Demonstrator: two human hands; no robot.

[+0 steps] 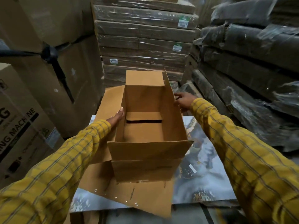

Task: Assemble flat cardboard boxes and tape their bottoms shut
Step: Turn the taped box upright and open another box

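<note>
An opened brown cardboard box (145, 149) stands upright on a marbled board, its top flaps spread and its inner bottom flaps folded with a dark gap between them. My left hand (117, 118) presses flat against the box's left wall at the top edge. My right hand (183, 101) grips the raised right flap from outside. Under the box lies a flat cardboard sheet (129, 196). No tape is visible.
A tall stack of shrink-wrapped flat cartons (144, 39) rises behind the box. Large appliance cartons (24, 126) stand close on the left. Dark plastic-wrapped bundles (252, 62) are piled on the right. The marbled board (210, 175) ends near my body.
</note>
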